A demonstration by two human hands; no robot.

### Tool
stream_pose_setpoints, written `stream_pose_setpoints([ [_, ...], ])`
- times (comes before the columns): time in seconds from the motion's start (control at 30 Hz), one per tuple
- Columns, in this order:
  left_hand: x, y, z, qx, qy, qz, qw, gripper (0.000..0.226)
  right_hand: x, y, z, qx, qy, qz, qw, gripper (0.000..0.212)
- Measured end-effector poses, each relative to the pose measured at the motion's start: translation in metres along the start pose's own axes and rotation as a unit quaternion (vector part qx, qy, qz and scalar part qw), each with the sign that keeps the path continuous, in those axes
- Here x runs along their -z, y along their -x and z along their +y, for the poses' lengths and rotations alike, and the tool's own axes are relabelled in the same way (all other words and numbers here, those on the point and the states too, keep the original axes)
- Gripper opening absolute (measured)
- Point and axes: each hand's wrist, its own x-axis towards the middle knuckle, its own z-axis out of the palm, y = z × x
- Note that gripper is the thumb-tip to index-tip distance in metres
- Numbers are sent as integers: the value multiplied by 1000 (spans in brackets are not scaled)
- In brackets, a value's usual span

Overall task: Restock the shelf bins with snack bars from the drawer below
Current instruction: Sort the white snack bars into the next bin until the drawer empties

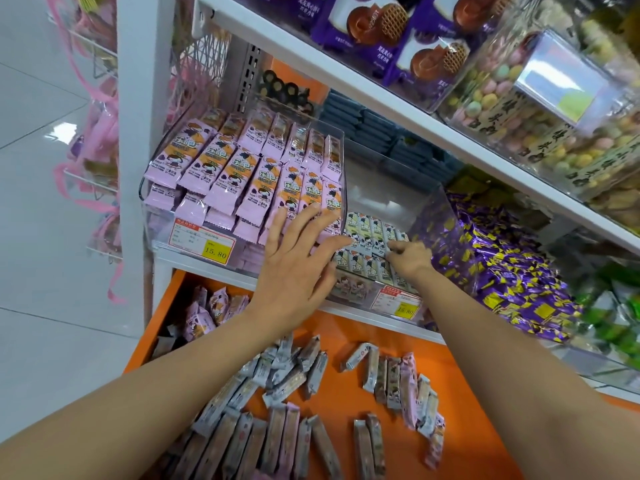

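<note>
1. Left hand [294,261], fingers spread straight, presses the pink-bar bin [157,237].
2. At its 3 o'clock, right hand [410,259] seemingly pinches grey snack bars [367,233] in the middle bin [431,209].
3. Loose bars [277,379] lie in the orange drawer [346,327], 6 o'clock.

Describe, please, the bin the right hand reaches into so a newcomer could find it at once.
Find the open orange drawer and the white shelf above it. There, take the part-filled clear plastic bin between the full bin of pink-wrapped bars and the purple-and-yellow sweets. It alone holds pale grey-wrapped bars.
</note>
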Motion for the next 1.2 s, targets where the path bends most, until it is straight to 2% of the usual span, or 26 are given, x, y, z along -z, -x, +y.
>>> stream_pose_setpoints([
  [0.13, 1, 1, 1, 4, -2, -12, 1000, 35, -3, -3, 6, 12, -76, 11, 997, 38],
  [0.27, 5, 0, 3, 10, -5, -32, 999, 35, 7, 11, 2, 46, -170, 41, 984, 29],
  [0.4, 11, 1, 8, 9, -21, -49, 999, 39, 19, 27, 2, 67, -233, 63, 968, 28],
  [0.57, 23, 4, 28, -1, -13, -46, 999, 37, 37, 66, -5, 138, -317, 75, 935, 22],
  [0.63, 25, 8, 35, -31, -1, -43, 999, 31, 44, 91, -10, 180, -348, 74, 917, 19],
  [0.73, 25, 23, 38, -86, 13, -84, 993, 27, 45, 135, -13, 236, -400, 40, 885, 19],
  [0.8, 25, 36, 37, -76, 19, -147, 986, 25, 37, 161, -9, 268, -407, 7, 873, 21],
  [0.9, 16, 59, 27, 14, -6, -311, 950, 17, 11, 183, 5, 281, -379, -50, 880, 18],
  [1.0, 5, 79, 14, 61, -72, -468, 879, 25, -32, 185, 25, 239, -334, -103, 906, 14],
  [1.1, -7, 102, 4, 100, -87, -554, 822, 32, -87, 173, 46, 170, -257, -172, 936, 14],
  [1.2, -19, 125, -6, 113, -89, -631, 763, 36, -131, 166, 61, 131, -193, -274, 933, 15],
])
